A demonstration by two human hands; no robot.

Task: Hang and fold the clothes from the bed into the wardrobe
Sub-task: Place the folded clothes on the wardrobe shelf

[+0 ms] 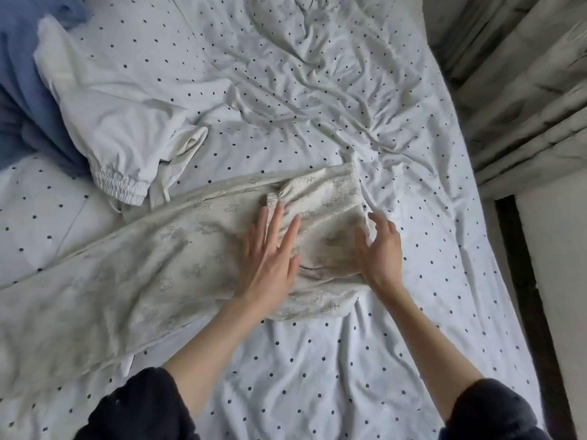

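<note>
Patterned cream garment [178, 258] lies on the bed [317, 360], long axis running from lower left to upper right. Our left hand [270, 258] presses flat on it, fingers straight and spread. Our right hand [381, 252] sits at its right-hand end, fingers loosely curled at the edge; grip unclear. That end is nearest the right hand; we judge the fold starts there.

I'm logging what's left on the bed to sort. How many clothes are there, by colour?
Cream patterned garment, under both hands: 1
Plain white garment with elastic cuff: 1
Blue garment at the left edge, only partly in view: 1
Total: 3
</note>
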